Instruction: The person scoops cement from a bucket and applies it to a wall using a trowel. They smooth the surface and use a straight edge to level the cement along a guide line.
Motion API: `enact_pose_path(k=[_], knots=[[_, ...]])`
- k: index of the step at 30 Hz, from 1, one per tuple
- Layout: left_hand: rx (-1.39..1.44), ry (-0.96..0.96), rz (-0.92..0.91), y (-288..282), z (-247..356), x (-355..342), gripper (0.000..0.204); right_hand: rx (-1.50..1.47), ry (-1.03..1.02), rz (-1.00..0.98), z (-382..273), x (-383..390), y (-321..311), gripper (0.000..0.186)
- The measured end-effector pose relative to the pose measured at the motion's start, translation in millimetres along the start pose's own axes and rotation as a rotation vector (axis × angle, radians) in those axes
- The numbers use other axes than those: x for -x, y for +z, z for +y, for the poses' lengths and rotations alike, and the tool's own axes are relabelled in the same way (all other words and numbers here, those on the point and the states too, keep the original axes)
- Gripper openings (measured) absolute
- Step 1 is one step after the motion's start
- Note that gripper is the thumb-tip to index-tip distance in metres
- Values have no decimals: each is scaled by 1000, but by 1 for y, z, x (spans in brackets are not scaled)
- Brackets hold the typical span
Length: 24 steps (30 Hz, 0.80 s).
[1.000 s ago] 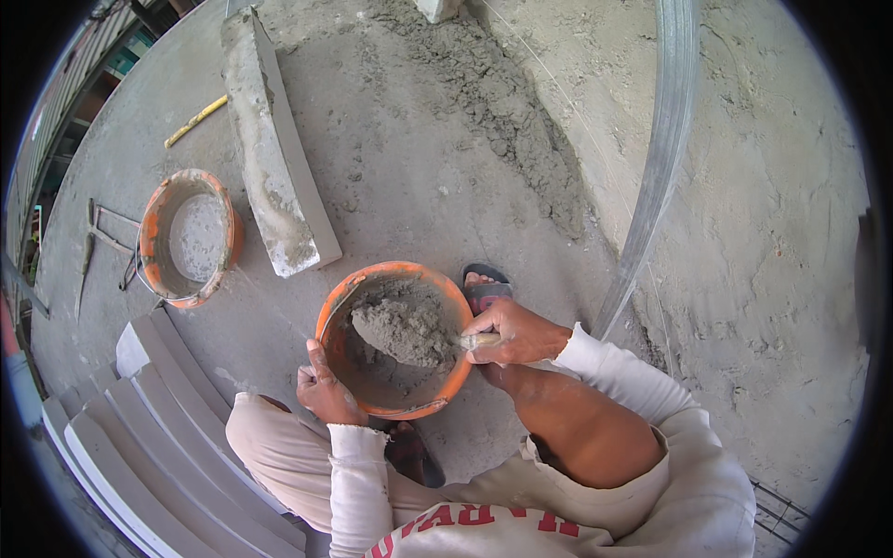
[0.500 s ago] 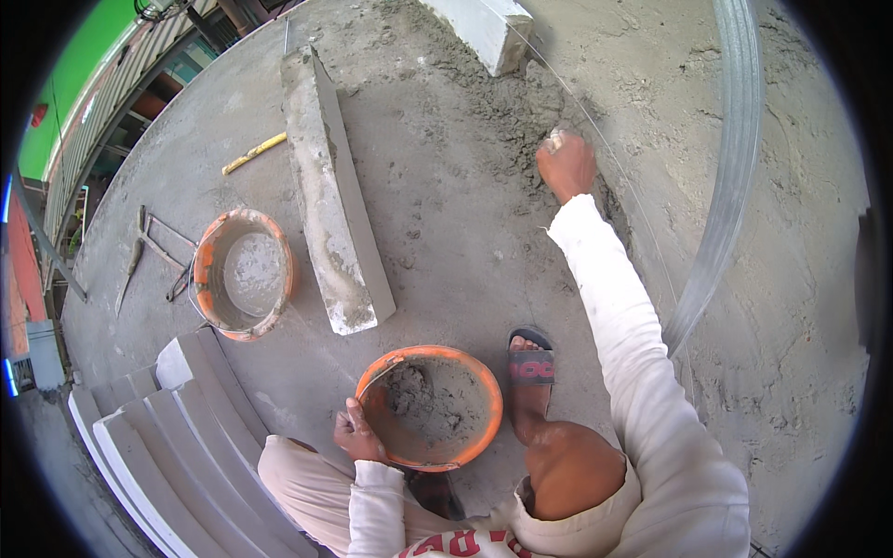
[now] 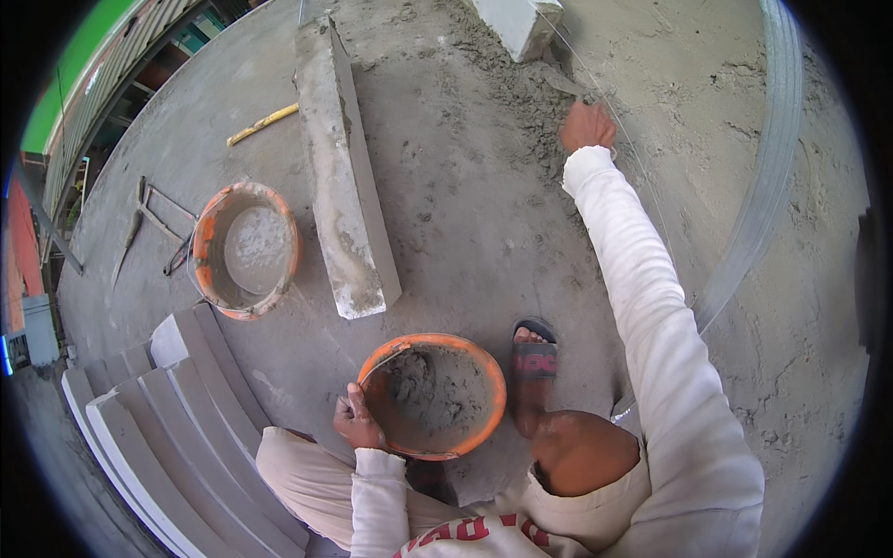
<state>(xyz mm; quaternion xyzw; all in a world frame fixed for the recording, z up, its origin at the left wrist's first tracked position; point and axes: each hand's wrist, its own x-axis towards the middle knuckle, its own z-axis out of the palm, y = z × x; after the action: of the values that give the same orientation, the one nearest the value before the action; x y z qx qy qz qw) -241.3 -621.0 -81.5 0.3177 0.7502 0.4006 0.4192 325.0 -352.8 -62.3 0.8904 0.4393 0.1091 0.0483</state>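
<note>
My right hand, arm stretched far forward, is closed on a trowel. Its grey blade reaches toward the near end of a pale block, over a strip of rough wet mortar. Close by runs a thin taut string. My left hand is closed on the left rim of an orange bucket, by the wire handle. Lumpy grey mortar lies in that bucket.
Left of centre lies a long block, with a yellow-handled tool beside it. A second orange bucket and a hacksaw-like frame stand farther left. Stacked pale blocks fill the lower left; a metal channel lies right.
My right hand has moved slightly forward, closer to the pale block's end, and the trowel blade now shows. My left hand stays at the bucket rim. The whole view has shifted a little.
</note>
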Motion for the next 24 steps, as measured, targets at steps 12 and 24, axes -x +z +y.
enact_pose_path(k=[12,24], knots=[[58,-17,-64,0,9,0,47,71,69,-3,50,99,-17,14],[122,-90,-43,4,24,6,47,-204,106,-178,74,250,-85,27]])
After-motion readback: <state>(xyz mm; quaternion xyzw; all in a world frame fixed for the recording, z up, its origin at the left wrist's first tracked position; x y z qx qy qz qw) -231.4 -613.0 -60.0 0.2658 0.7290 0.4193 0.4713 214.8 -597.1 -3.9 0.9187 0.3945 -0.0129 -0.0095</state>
